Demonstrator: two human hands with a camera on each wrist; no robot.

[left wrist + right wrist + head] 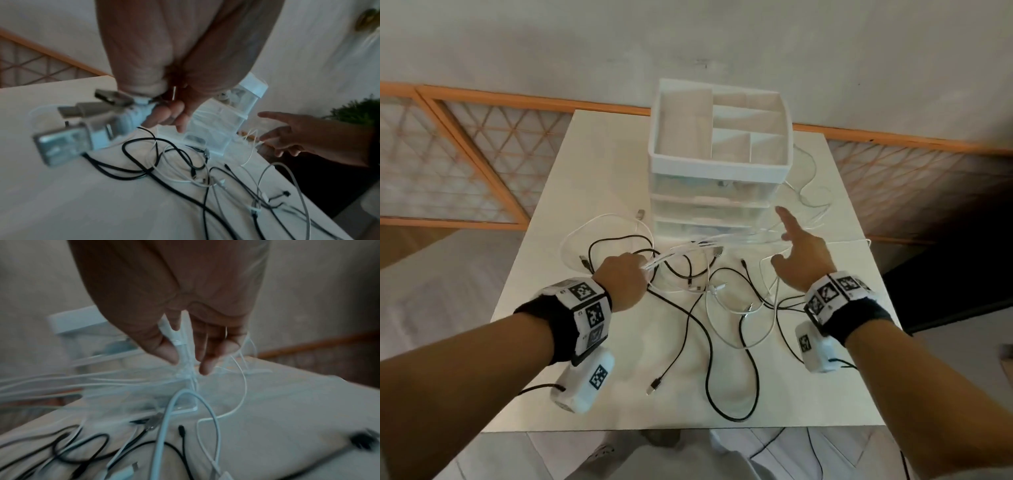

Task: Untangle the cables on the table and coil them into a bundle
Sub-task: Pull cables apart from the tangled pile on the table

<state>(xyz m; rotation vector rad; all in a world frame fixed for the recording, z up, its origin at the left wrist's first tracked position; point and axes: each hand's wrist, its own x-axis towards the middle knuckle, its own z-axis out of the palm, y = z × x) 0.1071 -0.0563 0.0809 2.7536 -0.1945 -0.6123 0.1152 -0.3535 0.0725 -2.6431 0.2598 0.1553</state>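
A tangle of black cables (707,346) and white cables (760,339) lies on the white table (599,164). My left hand (624,281) is curled round a bunch of white cables (681,253). In the left wrist view several USB plugs (82,110) stick out of that fist (170,113). The white strands run stretched to the right, toward my right hand (801,255). There the index finger is straight, and the thumb and other fingers (205,363) pinch blurred white strands (185,352) just in front of the drawer unit.
A white and clear drawer organiser (719,164) with an open divided top stands at the table's middle back. More thin white cable (808,192) loops to its right. The table's near edge (654,428) is close to my body; a black plug (655,385) lies near it.
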